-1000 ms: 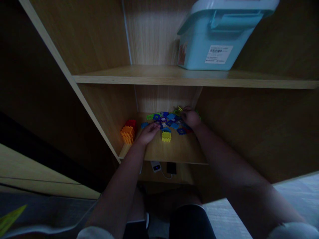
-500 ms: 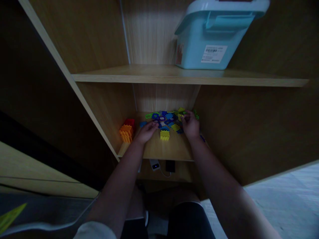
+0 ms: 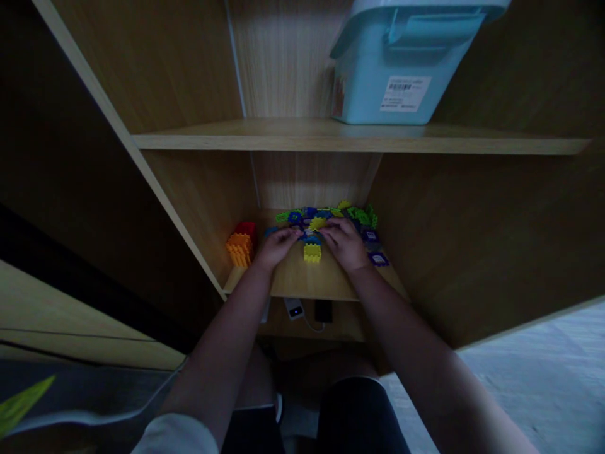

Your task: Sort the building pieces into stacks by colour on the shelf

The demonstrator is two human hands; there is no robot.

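On the pale wooden shelf (image 3: 293, 280), a small yellow plastic block with bumpy edges (image 3: 312, 253) is placed in front of a heap of flat blue and green plastic pieces (image 3: 295, 217). Just behind the block, over the heap, a flat yellow plastic piece with a bumpy rim (image 3: 317, 224) is held by the right hand (image 3: 345, 243), with the fingers pinched narrow. To the left of the block, the left hand (image 3: 278, 246) is held by the heap with its fingers close together; whether something small is pinched there cannot be told. Well to the left of the block, a stack of orange plastic pieces (image 3: 240, 250) is seen. Two flat purple plastic pieces (image 3: 379, 259) are seen to its right.

The flat yellow piece seems to be gripped only by its edge, so it could be dropped into the heap if the fingers slip. The block could be knocked over if it is bumped by the right hand. In such dim light, blue and purple could be mixed up.

Part of the heap behind the block is hidden by the hands. High above the block, the top of a light blue plastic box (image 3: 392, 69) is cut off.
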